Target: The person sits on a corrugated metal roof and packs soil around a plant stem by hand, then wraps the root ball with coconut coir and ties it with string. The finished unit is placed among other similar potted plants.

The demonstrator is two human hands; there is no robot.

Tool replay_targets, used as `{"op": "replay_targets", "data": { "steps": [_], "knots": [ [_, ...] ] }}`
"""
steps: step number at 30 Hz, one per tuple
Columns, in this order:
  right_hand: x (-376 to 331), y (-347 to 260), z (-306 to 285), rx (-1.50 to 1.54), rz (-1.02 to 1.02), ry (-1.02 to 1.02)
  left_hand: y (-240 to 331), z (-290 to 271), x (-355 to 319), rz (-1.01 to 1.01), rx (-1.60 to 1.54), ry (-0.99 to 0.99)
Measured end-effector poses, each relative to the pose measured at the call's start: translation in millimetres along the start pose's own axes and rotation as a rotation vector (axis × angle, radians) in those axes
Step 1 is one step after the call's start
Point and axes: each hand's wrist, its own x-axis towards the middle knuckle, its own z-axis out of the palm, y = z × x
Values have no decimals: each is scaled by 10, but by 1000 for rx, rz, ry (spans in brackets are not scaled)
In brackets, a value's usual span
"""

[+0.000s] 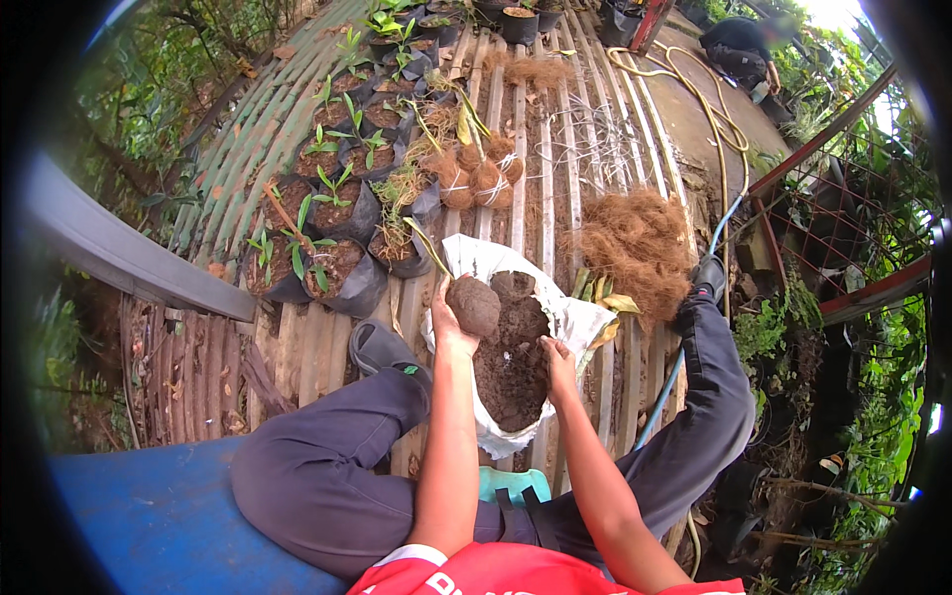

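My left hand [450, 325] cups a round ball of dark soil [473, 305] over the left side of an open white sack [585, 322]. From the ball a slim yellow-green leaf or stem [428, 248] slants up to the left. Loose dark soil [511, 382] fills the sack, with a rounded lump [513, 286] at its far end. My right hand [560, 363] is closed at the sack's right rim, its fingertips seemingly pinching the edge. Beyond the sack lie several fibre-wrapped root balls [491, 184] tied with white string.
Black potted seedlings [342, 268] stand in rows at the left. To the right are a heap of brown coconut fibre [635, 243] and yellowing leaves [617, 303]. A hose [729, 129] runs along the corrugated sheet [545, 149]. Another person [739, 50] crouches at the far right.
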Motion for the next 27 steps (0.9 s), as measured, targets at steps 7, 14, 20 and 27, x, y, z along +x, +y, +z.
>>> {"op": "replay_targets", "data": {
  "steps": [7,14,20,27],
  "knots": [
    [-9,-71,23,-404,-209,-35,-4,80,-82,-17,30,-35],
    [-4,-64,-32,-673,-157,-101,17,106,-122,3,39,-54],
    [-112,-273,8,-693,-163,-69,-19,76,-106,-9,22,-56],
    [453,-1412,-186,81,-46,8,-27,8,-20,-7,44,-54]
  ]
}}
